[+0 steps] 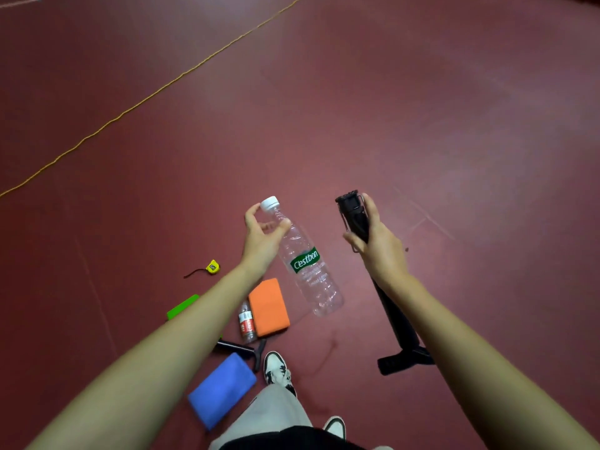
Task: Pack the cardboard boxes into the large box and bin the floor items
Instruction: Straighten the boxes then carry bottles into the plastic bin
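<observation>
The left hand (263, 233) pinched an empty Cestbon water bottle (305, 261) by its neck; the right hand (376, 241) gripped a black tripod (394, 306). Such a light pinch could let the bottle slip onto the floor clutter nearby.

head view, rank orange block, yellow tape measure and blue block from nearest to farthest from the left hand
From the left hand, which grips the clear bottle near its cap:
1. Orange block, just below the wrist.
2. Yellow tape measure, off to the left; close to the orange block's rank.
3. Blue block, lowest, by the shoe.
</observation>
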Motion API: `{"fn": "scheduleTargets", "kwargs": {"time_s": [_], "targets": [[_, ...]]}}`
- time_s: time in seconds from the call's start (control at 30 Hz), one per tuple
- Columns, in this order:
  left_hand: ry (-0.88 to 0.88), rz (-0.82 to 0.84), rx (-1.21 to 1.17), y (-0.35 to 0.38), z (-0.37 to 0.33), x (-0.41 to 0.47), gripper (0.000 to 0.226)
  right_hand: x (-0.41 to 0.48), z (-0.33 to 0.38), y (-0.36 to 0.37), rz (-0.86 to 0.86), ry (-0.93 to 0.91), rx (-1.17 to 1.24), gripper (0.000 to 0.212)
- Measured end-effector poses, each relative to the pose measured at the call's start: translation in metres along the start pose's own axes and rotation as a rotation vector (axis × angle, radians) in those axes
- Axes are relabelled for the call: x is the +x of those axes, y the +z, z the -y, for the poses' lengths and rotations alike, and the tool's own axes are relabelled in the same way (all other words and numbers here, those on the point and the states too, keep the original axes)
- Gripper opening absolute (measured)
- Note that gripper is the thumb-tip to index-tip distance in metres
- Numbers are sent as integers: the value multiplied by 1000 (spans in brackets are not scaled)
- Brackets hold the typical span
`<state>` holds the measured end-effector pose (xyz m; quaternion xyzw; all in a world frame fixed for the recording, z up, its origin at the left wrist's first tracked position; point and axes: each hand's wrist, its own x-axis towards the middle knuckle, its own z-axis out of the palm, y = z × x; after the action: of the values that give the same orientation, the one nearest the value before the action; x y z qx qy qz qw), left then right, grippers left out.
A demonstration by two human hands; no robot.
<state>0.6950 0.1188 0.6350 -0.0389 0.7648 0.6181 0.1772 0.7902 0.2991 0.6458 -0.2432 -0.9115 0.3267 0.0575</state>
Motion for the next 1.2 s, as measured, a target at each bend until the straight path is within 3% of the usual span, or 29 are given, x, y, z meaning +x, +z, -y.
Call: {"fn": "scheduleTargets", "kwargs": {"time_s": [0.3, 0.53, 0.77, 1.2], "targets": [[17, 369, 151, 101, 3, -89, 61, -132, -112, -69, -52, 299, -47, 73], [98, 723, 308, 163, 13, -149, 66, -244, -159, -75, -173, 647, -73, 69], [153, 1076, 366, 188, 28, -222, 64, -356, -155, -64, -361, 955, -28, 70], [212, 1575, 546, 199, 96, -407, 63, -601, -106, -30, -721, 1449, 25, 72]]}}
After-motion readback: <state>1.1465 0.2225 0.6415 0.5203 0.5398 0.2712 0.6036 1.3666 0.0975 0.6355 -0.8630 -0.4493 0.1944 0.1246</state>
